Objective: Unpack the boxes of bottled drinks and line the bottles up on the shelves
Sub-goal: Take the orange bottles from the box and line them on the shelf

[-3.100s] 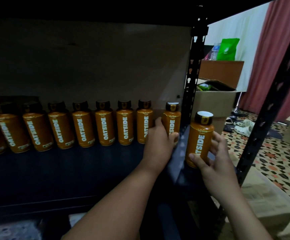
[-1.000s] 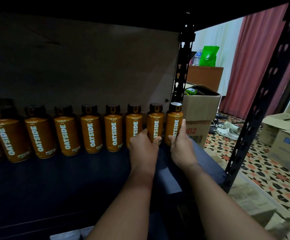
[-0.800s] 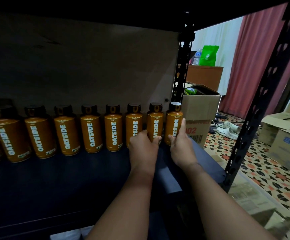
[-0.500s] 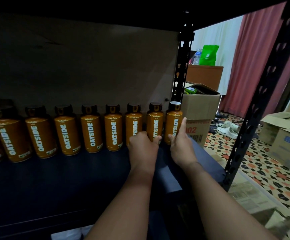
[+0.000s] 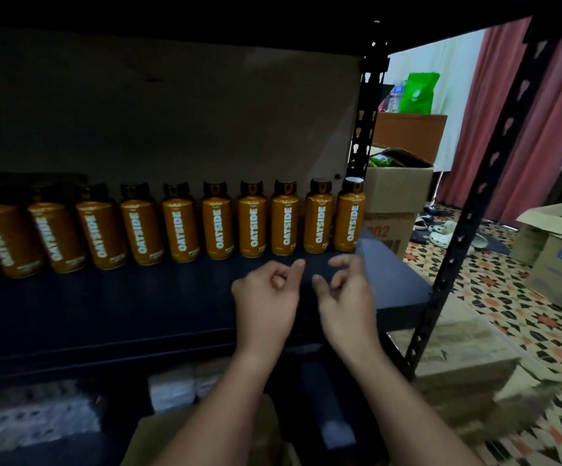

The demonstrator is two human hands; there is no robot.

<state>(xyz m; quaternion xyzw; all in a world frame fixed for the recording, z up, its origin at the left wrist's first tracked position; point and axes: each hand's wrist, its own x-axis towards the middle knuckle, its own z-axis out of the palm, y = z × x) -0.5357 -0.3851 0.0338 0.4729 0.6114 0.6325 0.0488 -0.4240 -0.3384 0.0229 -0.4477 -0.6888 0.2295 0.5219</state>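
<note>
Head view: both my hands have let go of the last two Oatside bottles [image 5: 349, 220] and pulled back; left hand [image 5: 266, 301] and right hand [image 5: 345, 297] hover with fingers loosely curled, empty, above the shelf [image 5: 172, 297] at mid-frame.

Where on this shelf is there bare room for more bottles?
The dark shelf board is bare in front of the row of orange bottles, out to its front edge. The back is crowded: bottles stand side by side to the right end. Left hand and right hand hover empty over the front strip.
</note>
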